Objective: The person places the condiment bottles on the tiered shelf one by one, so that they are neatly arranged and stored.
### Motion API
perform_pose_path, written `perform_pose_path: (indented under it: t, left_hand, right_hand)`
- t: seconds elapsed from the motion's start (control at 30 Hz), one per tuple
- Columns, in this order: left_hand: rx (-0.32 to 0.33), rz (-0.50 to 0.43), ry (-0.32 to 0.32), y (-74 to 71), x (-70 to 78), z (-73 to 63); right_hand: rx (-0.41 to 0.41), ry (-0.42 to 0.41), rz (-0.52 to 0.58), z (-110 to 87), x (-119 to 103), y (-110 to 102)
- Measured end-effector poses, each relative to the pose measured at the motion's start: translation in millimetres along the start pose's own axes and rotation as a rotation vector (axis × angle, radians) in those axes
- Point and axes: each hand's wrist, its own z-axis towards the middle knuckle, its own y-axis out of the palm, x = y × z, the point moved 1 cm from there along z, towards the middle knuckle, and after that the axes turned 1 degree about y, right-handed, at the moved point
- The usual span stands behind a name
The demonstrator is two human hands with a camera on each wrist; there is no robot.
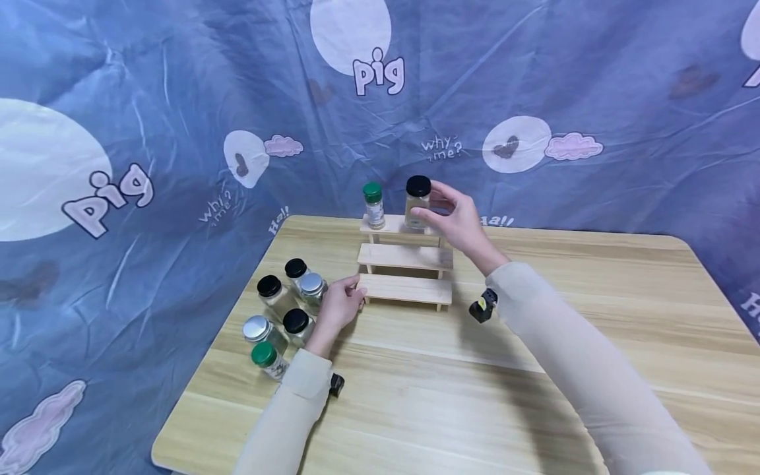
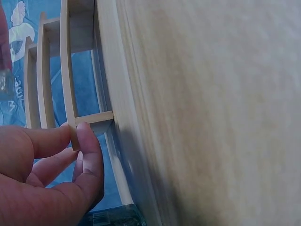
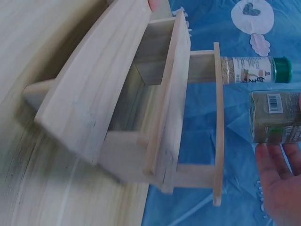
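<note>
My right hand [image 1: 462, 223] grips a black-lidded spice jar [image 1: 417, 203] filled with tan powder. In the right wrist view, a gap shows between the jar's [image 3: 273, 115] base and the top shelf board [image 3: 218, 127]. A green-capped spice bottle [image 1: 375, 210] stands at the left of the top tier of the three-tier wooden rack [image 1: 406, 256]. Down at the left, my left hand [image 1: 340, 305] pinches the end of the lowest shelf board [image 2: 70, 94] between thumb and fingers.
Left of my left hand stand several jars: some black-lidded [image 1: 277, 297], two silver-lidded [image 1: 311, 290] and a green-capped bottle [image 1: 270, 359]. The wooden table [image 1: 415, 396] extends right and forward. A blue printed cloth [image 1: 475, 79] hangs behind.
</note>
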Motion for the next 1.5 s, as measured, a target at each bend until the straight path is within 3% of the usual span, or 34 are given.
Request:
perform_pose_path:
  t: [0.37,0.63,0.87,1.0,1.17,1.5]
  left_hand:
    - [-0.001,-0.013,-0.017,3.2,-0.7,-3.6]
    - [0.010,-0.010,0.000,8.9,1.7,-2.6]
    - [0.008,-0.014,-0.025,6.1,1.4,-0.9]
    - [0.011,-0.013,-0.032,3.2,1.1,0.5]
    - [0.017,-0.006,-0.025,4.2,2.2,0.4]
    - [-0.006,-0.042,-0.033,2.8,1.1,-0.4]
  right_hand:
    - [-0.001,0.094,-0.048,6.5,12,22]
    - [0.034,0.090,-0.036,4.8,22,21]
    - [0.027,0.049,-0.032,0.6,19,19]
    - [0.051,0.016,-0.014,-5.4,17,10]
    - [0.076,-0.026,-0.019,-19.4,16,-17]
    - [0.114,-0.029,-0.059,-66.8,9,-68]
